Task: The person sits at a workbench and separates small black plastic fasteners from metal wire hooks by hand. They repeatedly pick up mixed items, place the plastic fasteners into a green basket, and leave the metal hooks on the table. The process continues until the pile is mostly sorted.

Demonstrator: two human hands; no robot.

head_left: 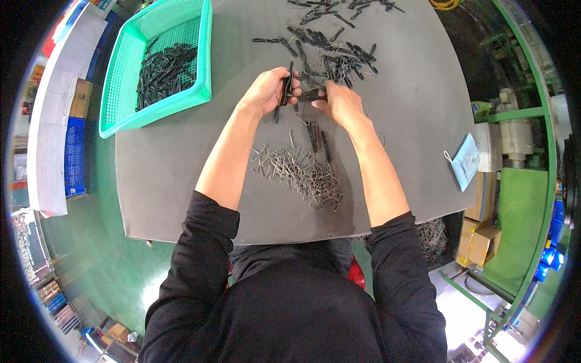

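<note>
Far left, blue crate (74,156) down beside a pale bench. Next, mint-green perforated basket (124,81) at the table's left, heap of slim black pieces (166,72) inside. Then the person's left hand (270,91), over the grey table (169,187): fingers curled closed round a few upright black strips (287,91). Below the hands, a tangled pile of bent wire hooks (298,175) lies on the tabletop; two dark sticks (312,138) lie just above its right part. Right hand (344,106) comes in close to the left one, fingers bent, thumb and fingertips near together at a dark piece (310,95) between the hands; can't tell if it's actually gripped. Beyond that hand, more loose black parts (348,60) lie in scattered clusters toward the far edge. Light-blue face mask (465,162) at the table's right edge; past it, cardboard box (484,245) and green metal frame (520,114).
</note>
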